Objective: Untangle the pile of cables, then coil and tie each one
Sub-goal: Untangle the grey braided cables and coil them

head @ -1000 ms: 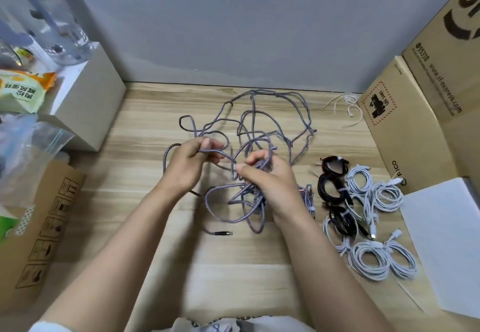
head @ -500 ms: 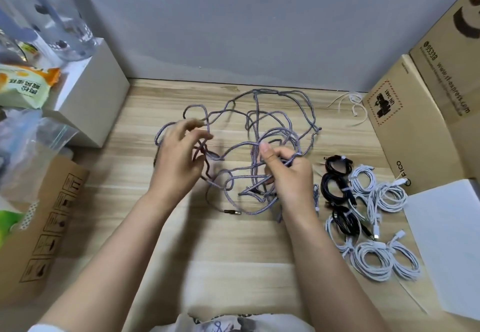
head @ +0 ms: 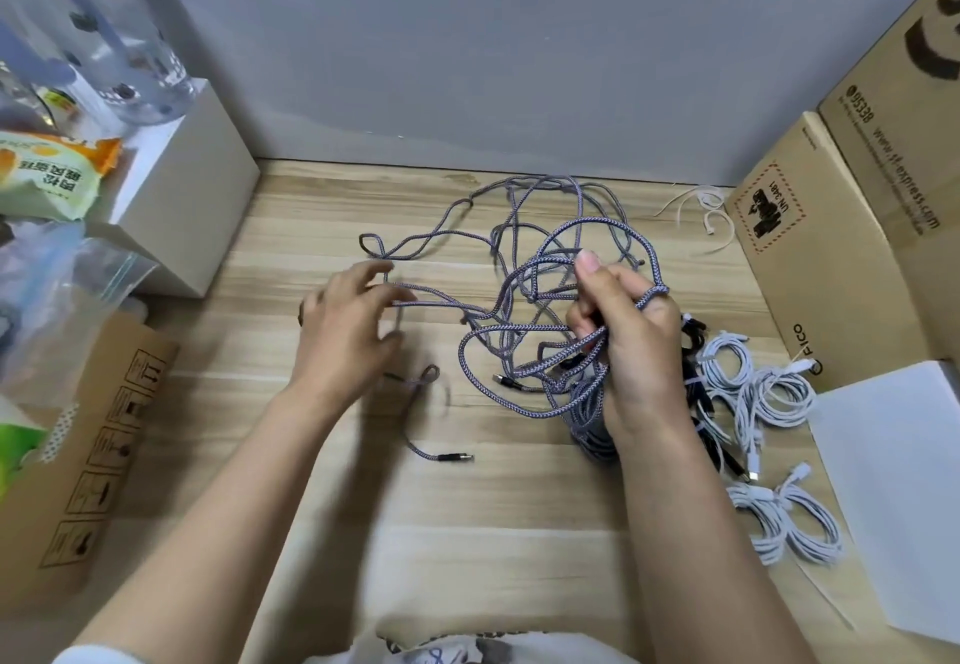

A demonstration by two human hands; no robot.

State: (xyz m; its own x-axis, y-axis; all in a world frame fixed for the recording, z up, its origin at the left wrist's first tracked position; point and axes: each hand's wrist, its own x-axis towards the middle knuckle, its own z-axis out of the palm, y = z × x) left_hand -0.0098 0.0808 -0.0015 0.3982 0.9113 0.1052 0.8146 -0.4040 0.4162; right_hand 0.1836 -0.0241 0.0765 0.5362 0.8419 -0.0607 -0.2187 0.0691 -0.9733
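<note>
Your right hand (head: 631, 346) is closed around several loops of the braided cable tangle (head: 540, 268), lifted mid-tabletop. Your left hand (head: 345, 331), fingers loosely curled, pinches 1 strand toward the left edge.

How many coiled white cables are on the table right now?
4, all right of the right hand: one coil and another near the cardboard box, two more nearer the person. The arm may hide others.
</note>
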